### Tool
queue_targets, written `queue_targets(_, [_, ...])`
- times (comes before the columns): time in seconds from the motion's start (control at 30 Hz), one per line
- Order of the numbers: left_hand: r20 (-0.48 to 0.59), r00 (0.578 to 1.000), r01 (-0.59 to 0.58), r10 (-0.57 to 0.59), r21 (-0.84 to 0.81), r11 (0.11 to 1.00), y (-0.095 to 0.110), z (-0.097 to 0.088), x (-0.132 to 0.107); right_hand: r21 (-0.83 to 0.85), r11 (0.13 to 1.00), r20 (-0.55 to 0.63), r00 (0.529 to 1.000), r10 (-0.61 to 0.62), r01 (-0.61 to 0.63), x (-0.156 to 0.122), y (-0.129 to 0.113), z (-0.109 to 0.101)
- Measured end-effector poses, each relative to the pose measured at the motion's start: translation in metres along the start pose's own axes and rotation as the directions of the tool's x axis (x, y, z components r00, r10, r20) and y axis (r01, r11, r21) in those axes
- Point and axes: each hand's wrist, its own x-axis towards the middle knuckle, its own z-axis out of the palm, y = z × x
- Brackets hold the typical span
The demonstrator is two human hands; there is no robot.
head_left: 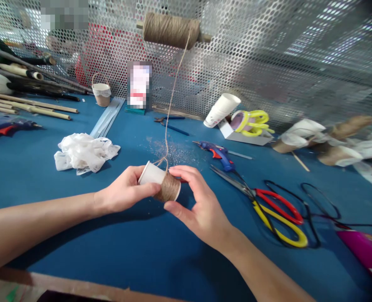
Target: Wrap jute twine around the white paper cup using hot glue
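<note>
The left hand [123, 191] is closed around the paper cup [153, 175], thumb and fingers clamped on its bare white part. The cup lies on its side, held in the air above the blue table [142, 256] and just in front of the person.

The right hand [198, 205] grips the other end of the cup. Its index finger lies on top and its thumb underneath, on the twine winding [170, 188] that covers that end. Whether these fingertips also pinch the loose strand cannot be told from this angle.

A twine strand [172, 94] leaves the cup at a knot-like loop where winding meets bare paper. It runs upward to the twine spool [171, 29], which is mounted horizontally on the perforated metal screen [268, 54] behind the table.

Surrounding items on the table:
- Right of the hands: a blue glue gun [219, 153], then scissors [277, 214] with red and yellow handles, lying over a black cable [318, 205].
- Left of the hands, well apart: a crumpled piece of white lace [83, 152].
- Far left: bamboo sticks [31, 105] and a second glue gun [6, 127].
- Near the screen: a small basket cup [101, 94] with a handle, pliers [170, 122], a tilted stack of paper cups [221, 110] and yellow tape rolls [253, 122].
- Far right: several wrapped cups [331, 138] lying on their sides.
</note>
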Motion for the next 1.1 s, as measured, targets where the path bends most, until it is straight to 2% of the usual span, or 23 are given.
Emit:
queue_targets(0.17, [0.035, 0.999, -0.006, 0.003, 0.089, 0.996, -0.002, 0.000, -0.002, 0.175, 0.980, 0.036, 0.996, 0.085, -0.090, 0.002, -0.002, -0.003])
queue_targets(0.3, [0.131, 0.991, 0.001, -0.025, 0.184, 0.983, -0.003, 0.002, -0.005, 0.242, 0.958, 0.091, 0.987, 0.134, -0.152, 0.006, -0.003, -0.003])
queue_targets(0.37, [0.178, 0.984, -0.030, -0.019, 0.266, 0.963, -0.002, 0.003, -0.007, 0.321, 0.918, 0.139, 0.970, 0.198, -0.233, 0.011, -0.002, -0.004])
queue_targets(0.43, [0.224, 0.974, -0.101, 0.022, 0.346, 0.933, -0.001, 0.005, -0.010, 0.446, 0.816, 0.237, 0.927, 0.290, -0.369, 0.018, -0.002, -0.004])
queue_targets(0.53, [0.320, 0.942, -0.232, 0.100, 0.408, 0.883, 0.001, 0.007, -0.012, 0.560, 0.608, 0.398, 0.827, 0.397, -0.562, 0.031, -0.002, -0.003])
queue_targets(0.57, [0.344, 0.932, -0.259, 0.112, 0.420, 0.870, 0.001, 0.007, -0.013, 0.562, 0.565, 0.440, 0.797, 0.415, -0.604, 0.036, -0.002, -0.002])
queue_targets(0.63, [0.375, 0.917, -0.310, 0.139, 0.447, 0.839, 0.002, 0.007, -0.014, 0.531, 0.538, 0.486, 0.755, 0.439, -0.655, 0.046, -0.002, 0.002])
queue_targets(0.73, [0.419, 0.890, -0.381, 0.180, 0.466, 0.799, 0.003, 0.008, -0.014, 0.506, 0.575, 0.443, 0.765, 0.467, -0.643, 0.062, 0.003, 0.010])
queue_targets(0.83, [0.468, 0.861, -0.425, 0.200, 0.446, 0.788, 0.002, 0.009, -0.015, 0.469, 0.656, 0.299, 0.805, 0.512, -0.591, 0.082, 0.021, 0.016])
queue_targets(0.93, [0.498, 0.847, -0.418, 0.186, 0.408, 0.811, 0.002, 0.011, -0.017, 0.372, 0.743, 0.144, 0.826, 0.545, -0.556, 0.109, 0.045, 0.017])
queue_targets(1.03, [0.477, 0.868, -0.329, 0.139, 0.342, 0.880, 0.002, 0.010, -0.018, 0.263, 0.813, 0.033, 0.847, 0.531, -0.520, 0.135, 0.064, 0.013])
queue_targets(1.1, [0.420, 0.906, -0.167, 0.050, 0.246, 0.955, 0.002, 0.009, -0.017, 0.190, 0.843, 0.054, 0.863, 0.502, -0.503, 0.148, 0.070, 0.009])
